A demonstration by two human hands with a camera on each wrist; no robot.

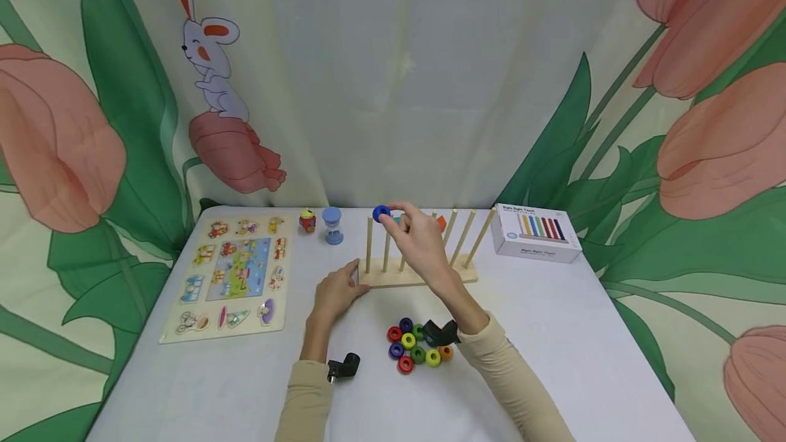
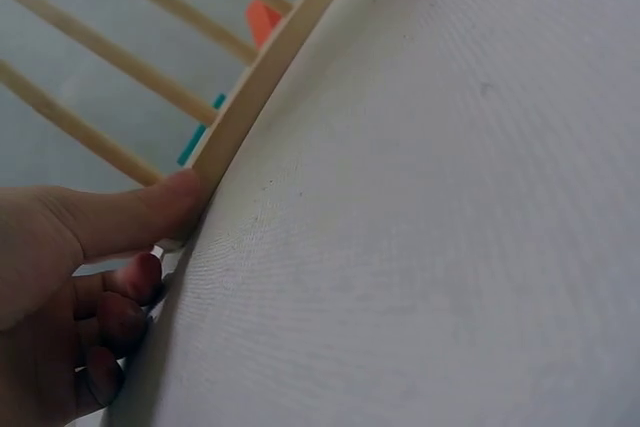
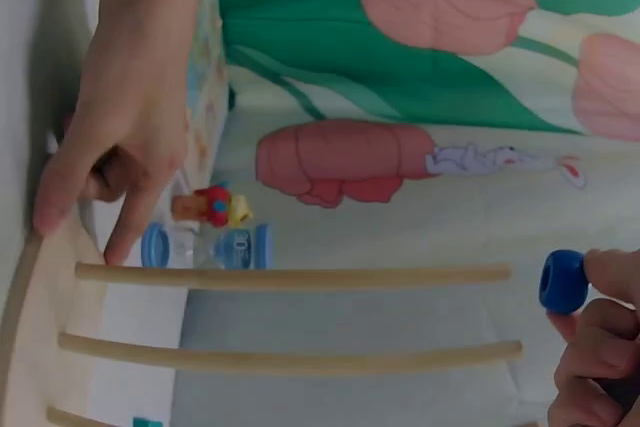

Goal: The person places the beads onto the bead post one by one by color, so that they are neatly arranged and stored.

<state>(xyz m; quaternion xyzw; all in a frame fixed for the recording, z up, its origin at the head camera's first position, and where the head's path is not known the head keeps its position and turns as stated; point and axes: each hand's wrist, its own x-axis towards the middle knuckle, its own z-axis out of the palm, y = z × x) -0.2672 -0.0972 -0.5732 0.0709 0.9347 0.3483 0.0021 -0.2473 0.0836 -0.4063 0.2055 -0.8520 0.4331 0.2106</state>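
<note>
My right hand [image 1: 421, 237] pinches a blue ring bead [image 1: 381, 213] between thumb and forefinger, up near the tops of the left pegs. In the right wrist view the blue bead [image 3: 563, 282] is just beyond the tip of the end peg [image 3: 300, 277], its hole turned toward the peg. The wooden peg rack [image 1: 393, 279] has a flat base with a row of upright pegs, partly hidden by my right hand. My left hand [image 1: 334, 294] grips the left end of that base, thumb [image 2: 150, 215] at its front edge.
Several coloured ring beads [image 1: 417, 353] lie in front of the rack, partly under my right wrist. A picture puzzle board [image 1: 279, 305], a small toy figure [image 1: 308, 220] and a blue sand timer [image 1: 333, 226] are at the left. A toy box [image 1: 534, 249] sits at the back right.
</note>
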